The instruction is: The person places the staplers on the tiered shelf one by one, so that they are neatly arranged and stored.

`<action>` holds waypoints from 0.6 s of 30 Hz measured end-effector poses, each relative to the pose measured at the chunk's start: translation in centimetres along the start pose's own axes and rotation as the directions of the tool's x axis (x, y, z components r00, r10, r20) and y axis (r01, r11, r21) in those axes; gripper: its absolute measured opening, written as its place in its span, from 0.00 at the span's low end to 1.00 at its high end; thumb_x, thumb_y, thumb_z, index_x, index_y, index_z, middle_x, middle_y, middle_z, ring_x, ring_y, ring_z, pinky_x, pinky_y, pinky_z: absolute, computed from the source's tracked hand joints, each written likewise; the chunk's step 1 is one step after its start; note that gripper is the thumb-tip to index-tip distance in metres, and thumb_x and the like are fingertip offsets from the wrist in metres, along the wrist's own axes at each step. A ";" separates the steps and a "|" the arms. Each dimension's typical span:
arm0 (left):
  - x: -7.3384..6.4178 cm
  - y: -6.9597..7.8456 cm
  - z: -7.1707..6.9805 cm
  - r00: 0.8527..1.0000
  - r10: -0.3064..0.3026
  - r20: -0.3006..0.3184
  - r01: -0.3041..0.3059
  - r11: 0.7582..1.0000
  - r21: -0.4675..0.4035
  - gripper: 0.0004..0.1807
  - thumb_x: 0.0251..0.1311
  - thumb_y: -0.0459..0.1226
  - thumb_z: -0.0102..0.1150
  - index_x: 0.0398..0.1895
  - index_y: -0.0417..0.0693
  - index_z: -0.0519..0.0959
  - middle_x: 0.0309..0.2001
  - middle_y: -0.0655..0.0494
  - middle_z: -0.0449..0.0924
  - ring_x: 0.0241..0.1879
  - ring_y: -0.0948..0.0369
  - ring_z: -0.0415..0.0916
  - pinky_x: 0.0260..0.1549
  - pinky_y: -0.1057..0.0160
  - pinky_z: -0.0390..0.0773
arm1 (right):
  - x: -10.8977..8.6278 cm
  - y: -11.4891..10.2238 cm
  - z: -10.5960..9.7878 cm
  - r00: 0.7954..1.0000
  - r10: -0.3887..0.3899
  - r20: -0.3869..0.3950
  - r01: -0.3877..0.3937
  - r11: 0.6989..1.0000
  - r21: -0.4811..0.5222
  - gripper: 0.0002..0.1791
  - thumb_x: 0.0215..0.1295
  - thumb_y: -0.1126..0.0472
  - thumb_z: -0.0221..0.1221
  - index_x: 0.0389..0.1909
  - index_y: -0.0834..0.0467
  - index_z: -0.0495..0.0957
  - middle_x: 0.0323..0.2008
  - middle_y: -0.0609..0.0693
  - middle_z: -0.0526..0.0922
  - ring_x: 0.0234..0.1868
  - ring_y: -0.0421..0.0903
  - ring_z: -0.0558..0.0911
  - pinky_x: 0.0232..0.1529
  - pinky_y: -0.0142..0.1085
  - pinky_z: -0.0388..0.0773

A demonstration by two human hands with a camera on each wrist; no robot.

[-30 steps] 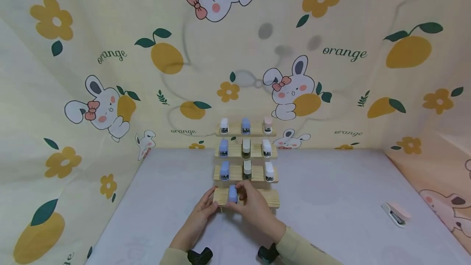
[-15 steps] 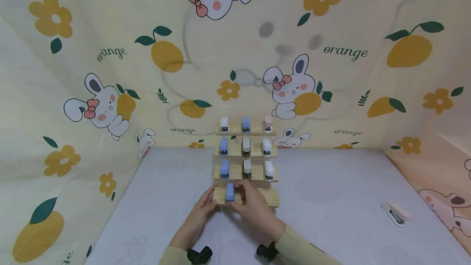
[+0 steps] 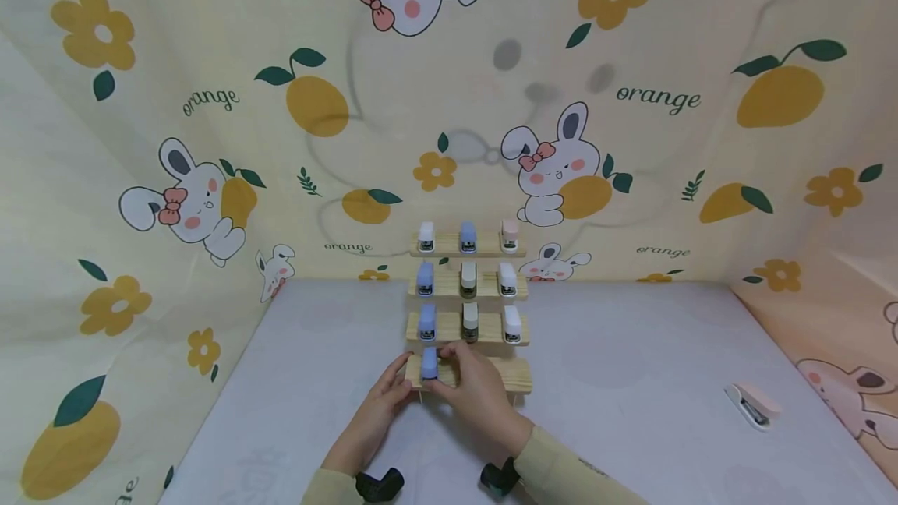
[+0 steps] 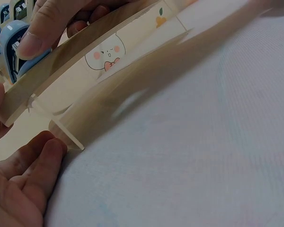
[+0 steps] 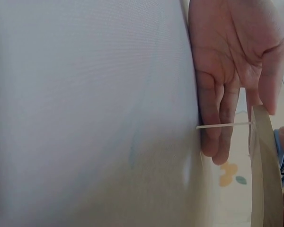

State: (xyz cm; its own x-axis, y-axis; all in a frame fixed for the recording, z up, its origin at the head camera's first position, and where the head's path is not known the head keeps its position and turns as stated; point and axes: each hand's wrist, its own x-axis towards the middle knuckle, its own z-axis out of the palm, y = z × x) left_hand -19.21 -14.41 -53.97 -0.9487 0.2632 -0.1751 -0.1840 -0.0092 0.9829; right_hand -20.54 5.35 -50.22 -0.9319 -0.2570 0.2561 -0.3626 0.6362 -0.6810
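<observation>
A small blue stapler stands near the left end of the lowest wooden board of a tiered display rack. My right hand pinches this stapler between thumb and fingers, with the thumb on its front, as the left wrist view also shows. At the board's left end, my left hand grips the edge, thumb at the front and a finger behind. Its other fingers extend under the board, beside the thin clear support. In the right wrist view, my right hand's fingers are mostly cut off.
Higher boards carry several mini staplers: white, blue, pink and grey-white. A pink stapler lies on the white tabletop at the right. A printed cloth hangs behind and at the sides.
My right hand has slid the blue stapler leftward along the lowest board, and the stapler now stands straighter near the left end. My left hand has kept its place on the board.
</observation>
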 end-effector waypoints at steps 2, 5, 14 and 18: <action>0.0 0.0 0.0 1.000 0.001 -0.001 0.000 1.000 0.005 0.31 0.73 0.45 0.43 0.76 0.58 0.51 0.71 0.43 0.60 0.68 0.50 0.60 0.69 0.45 0.52 | 0.0 0.0 0.0 1.000 0.000 0.003 0.000 1.000 -0.001 0.26 0.54 0.44 0.69 0.49 0.52 0.73 0.49 0.46 0.81 0.50 0.45 0.78 0.49 0.42 0.76; -0.1 0.0 0.0 1.000 0.003 0.001 -0.003 1.000 0.005 0.31 0.73 0.46 0.43 0.77 0.58 0.51 0.70 0.43 0.60 0.68 0.50 0.61 0.69 0.45 0.52 | 0.0 0.0 0.0 1.000 0.004 0.007 -0.004 1.000 -0.007 0.26 0.54 0.44 0.69 0.48 0.51 0.73 0.49 0.45 0.81 0.51 0.45 0.78 0.50 0.43 0.75; -0.1 0.0 0.1 1.000 0.022 0.010 -0.022 1.000 -0.021 0.31 0.73 0.44 0.44 0.77 0.56 0.51 0.72 0.42 0.56 0.69 0.49 0.58 0.69 0.46 0.52 | -0.3 0.3 -0.3 0.999 -0.032 0.024 0.032 0.999 -0.006 0.26 0.55 0.44 0.69 0.49 0.51 0.73 0.46 0.45 0.80 0.45 0.42 0.77 0.45 0.40 0.76; -0.2 0.1 0.1 1.000 0.010 -0.006 -0.010 1.000 -0.006 0.31 0.73 0.45 0.44 0.76 0.57 0.52 0.72 0.42 0.55 0.70 0.49 0.56 0.69 0.45 0.51 | -1.2 0.8 -1.3 0.996 -0.042 0.076 0.037 0.997 0.063 0.26 0.58 0.44 0.67 0.52 0.52 0.72 0.46 0.44 0.78 0.42 0.40 0.75 0.43 0.36 0.76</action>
State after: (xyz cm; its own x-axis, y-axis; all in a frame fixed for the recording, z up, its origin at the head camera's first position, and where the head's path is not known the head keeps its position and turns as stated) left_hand -19.00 -14.32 -53.85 -0.9520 0.2577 -0.1653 -0.1756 -0.0174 0.9843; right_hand -19.78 7.14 -50.17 -0.9122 -0.3379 0.2316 -0.3955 0.5788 -0.7131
